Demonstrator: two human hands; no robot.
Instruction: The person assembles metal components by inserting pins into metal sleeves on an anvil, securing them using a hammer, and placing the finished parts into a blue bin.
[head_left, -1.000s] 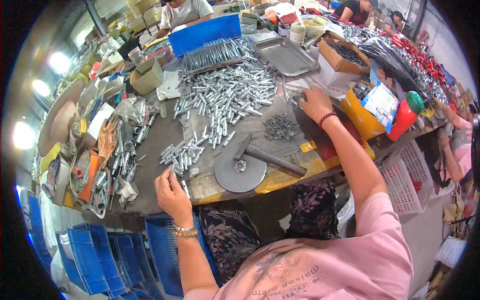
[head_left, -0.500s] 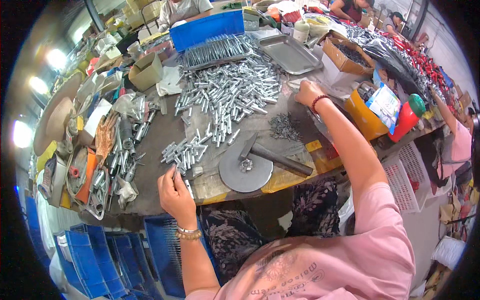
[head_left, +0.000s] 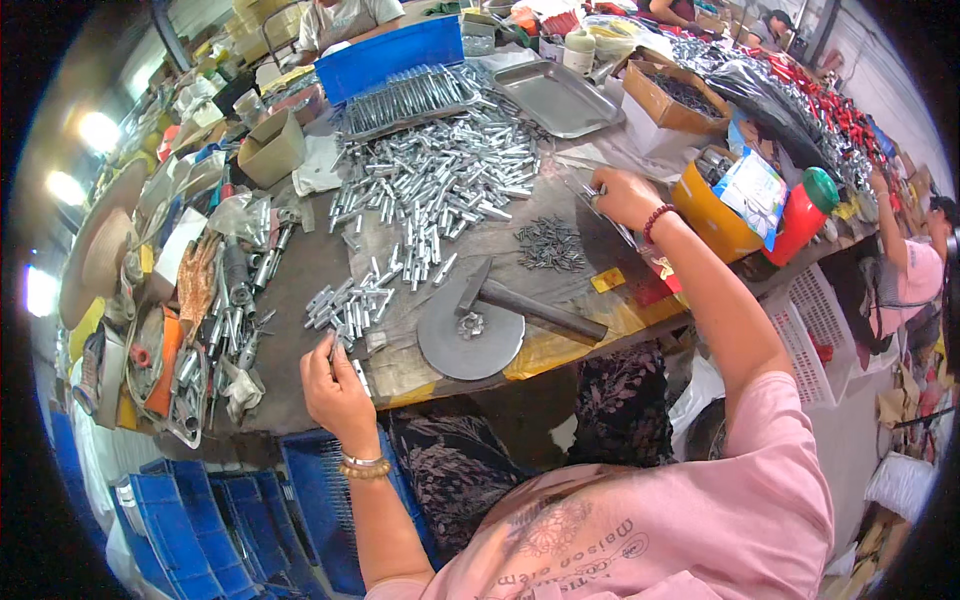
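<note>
Hands apart: left hand [head_left: 335, 385] pinching a metal pin [head_left: 328, 345], right hand [head_left: 625, 197] closed on metal strips [head_left: 600, 205].

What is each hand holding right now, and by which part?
The left hand pinches one small silver metal piece by its near end, beside the small pile. The right hand grips thin metal parts; where exactly cannot be told.

left hand [head_left: 335, 385]: fingertips buried in the small metal tubes [head_left: 345, 305], grip's anyone's guess
right hand [head_left: 625, 197]: whatever it's pinching is too tiny to make out
dark bits [head_left: 548, 243] left of it: too small to identify
</note>
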